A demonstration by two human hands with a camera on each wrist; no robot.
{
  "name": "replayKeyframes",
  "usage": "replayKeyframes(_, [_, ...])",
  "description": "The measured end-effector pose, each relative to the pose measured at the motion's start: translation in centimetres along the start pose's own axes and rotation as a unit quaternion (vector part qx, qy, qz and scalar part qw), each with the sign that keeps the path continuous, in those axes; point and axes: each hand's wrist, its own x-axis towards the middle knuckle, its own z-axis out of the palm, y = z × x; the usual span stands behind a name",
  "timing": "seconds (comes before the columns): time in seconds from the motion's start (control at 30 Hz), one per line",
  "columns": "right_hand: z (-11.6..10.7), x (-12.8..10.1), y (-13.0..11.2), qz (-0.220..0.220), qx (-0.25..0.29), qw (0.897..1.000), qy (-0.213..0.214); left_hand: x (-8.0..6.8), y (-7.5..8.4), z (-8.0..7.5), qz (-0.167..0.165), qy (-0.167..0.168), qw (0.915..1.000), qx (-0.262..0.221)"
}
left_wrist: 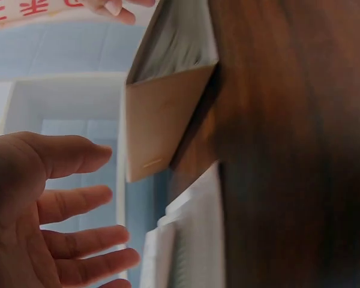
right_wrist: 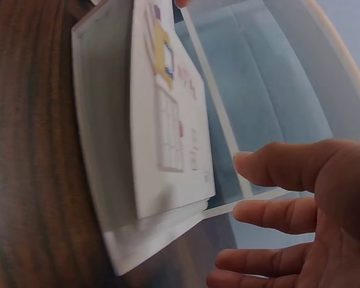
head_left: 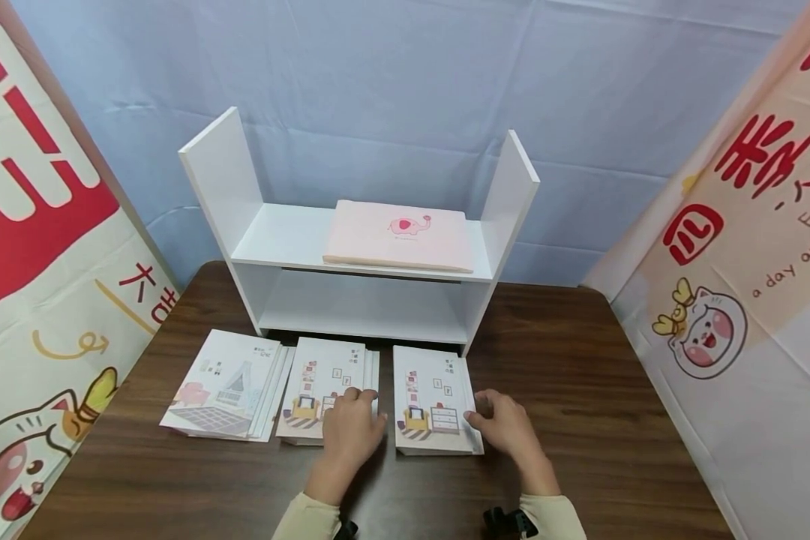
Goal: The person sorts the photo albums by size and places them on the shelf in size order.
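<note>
operator: main thing, where?
annotator: right stack (head_left: pixel 428 435) of white booklets, flat on the dark wood table (head_left: pixel 601 420), just in front of the white shelf (head_left: pixel 223 176), right end. top cover: yellow armchair, drawers, small frames. lower booklets poke out a bit on the right side.

operator: what's beside it?
annotator: your right hand (head_left: pixel 509 427), in front of the shelf's right end too, thumb nearest the cover. right wrist view has your thumb and fingers apart, slightly bent. head view overlaps thumb and stack edge; contact, can't tell.

operator: other side?
annotator: your left hand (head_left: pixel 351 431), in front of the shelf's middle, over the near right part of the middle stack (head_left: pixel 320 364). left wrist view: your fingers spread, thumb well away from them. that stack shows the same armchair cover.

operator: next?
annotator: left stack (head_left: pixel 226 375), in front of the shelf's left end, pink tree-like shape on top, lower booklets fanned out rightward.

operator: further out?
annotator: shelf stands behind all three, tall side panels. pink booklet (head_left: pixel 364 236) with an elephant lies on its upper board. blue cloth (head_left: pixel 391 90) hangs behind the shelf; left banner (head_left: pixel 47 322) and right banner (head_left: pixel 749 247) flank it. your pale sleeves (head_left: pixel 556 517) and black wrist straps (head_left: pixel 509 521) sit farthest from the shelf.
</note>
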Motion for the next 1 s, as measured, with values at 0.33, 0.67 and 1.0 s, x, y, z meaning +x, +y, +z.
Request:
replayKeyframes(0.33, [1.6, -0.5, 1.2, 0.016, 0.03, 0.999, 0.017, -1.2, 0.6, 1.7, -0.033, 0.017, 0.9878, -0.151])
replayKeyframes(0.67, [2.5, -1.0, 1.3, 0.039, 0.045, 0.997, 0.041, -1.7, 1.2, 2.3, -0.079, -0.035, 0.956, -0.28])
replayKeyframes(1.0, [3.5, -1.6, 0.8, 0.041, 0.066, 0.995, 0.066, -2.0, 1.7, 2.7, -0.167, -0.104, 0.9073, -0.372])
